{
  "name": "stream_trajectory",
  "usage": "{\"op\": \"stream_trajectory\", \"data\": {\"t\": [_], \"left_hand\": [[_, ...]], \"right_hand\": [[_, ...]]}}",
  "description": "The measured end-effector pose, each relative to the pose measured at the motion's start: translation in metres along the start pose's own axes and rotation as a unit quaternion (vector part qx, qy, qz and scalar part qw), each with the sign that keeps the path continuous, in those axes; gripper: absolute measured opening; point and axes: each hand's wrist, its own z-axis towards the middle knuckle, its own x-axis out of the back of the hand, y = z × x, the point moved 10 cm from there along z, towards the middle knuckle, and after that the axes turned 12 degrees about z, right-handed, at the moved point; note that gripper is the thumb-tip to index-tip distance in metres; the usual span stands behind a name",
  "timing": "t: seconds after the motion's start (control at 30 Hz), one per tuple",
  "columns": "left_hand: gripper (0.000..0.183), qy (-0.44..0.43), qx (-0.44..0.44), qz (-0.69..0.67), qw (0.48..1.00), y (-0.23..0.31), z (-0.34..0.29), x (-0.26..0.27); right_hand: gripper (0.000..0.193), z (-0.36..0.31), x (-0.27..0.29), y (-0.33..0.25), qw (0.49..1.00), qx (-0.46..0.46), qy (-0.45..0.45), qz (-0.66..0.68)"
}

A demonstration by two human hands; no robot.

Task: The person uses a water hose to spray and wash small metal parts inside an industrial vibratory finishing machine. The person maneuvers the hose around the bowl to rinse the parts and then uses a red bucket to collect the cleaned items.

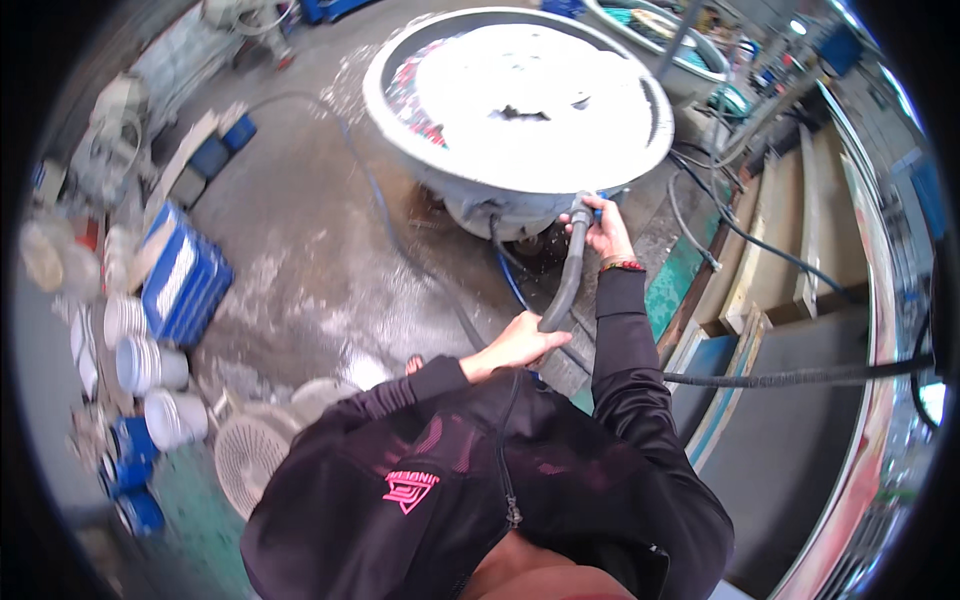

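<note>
In front of me stands a large round pale tub point(652, 150) with white foam heaped in it; bits of red and other coloured material show along its left inner side. A thick grey hose point(572, 270) runs down from just below the tub's near rim. My right hand point(608, 235) is closed round the hose's upper end, at a fitting with a blue part. Lower down, the fingers of my left hand point(520, 340) wrap the same hose where it bends towards me. Foam hides most of what lies inside the tub.
A wet floor surrounds the tub, with a thin dark hose point(385, 215) across it. Blue crates point(190, 275), white buckets point(150, 362) and a perforated basket point(252, 460) stand at left. On the right are wooden-framed troughs point(790, 400) and a black hose point(770, 378). Another tub point(690, 85) stands behind.
</note>
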Motion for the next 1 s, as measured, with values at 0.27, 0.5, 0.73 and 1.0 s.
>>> {"op": "stream_trajectory", "data": {"t": [0.27, 0.5, 0.73, 1.0], "left_hand": [[0.036, 0.078, 0.018, -0.102, 0.992, -0.028, -0.024, 0.035], [0.032, 0.098, 0.041, -0.075, 0.991, -0.06, -0.029, 0.064], [0.033, 0.083, 0.006, -0.033, 0.996, -0.043, -0.023, 0.076], [0.033, 0.068, 0.025, -0.139, 0.988, -0.039, -0.026, 0.094]], "right_hand": [[0.037, 0.028, -0.097, 0.066, 0.996, -0.049, -0.052, -0.053], [0.045, 0.034, -0.12, 0.087, 0.996, -0.029, -0.087, -0.009], [0.036, 0.018, -0.135, 0.032, 0.995, 0.063, -0.064, -0.042], [0.035, 0.062, -0.117, 0.086, 0.998, -0.023, -0.013, -0.053]]}}
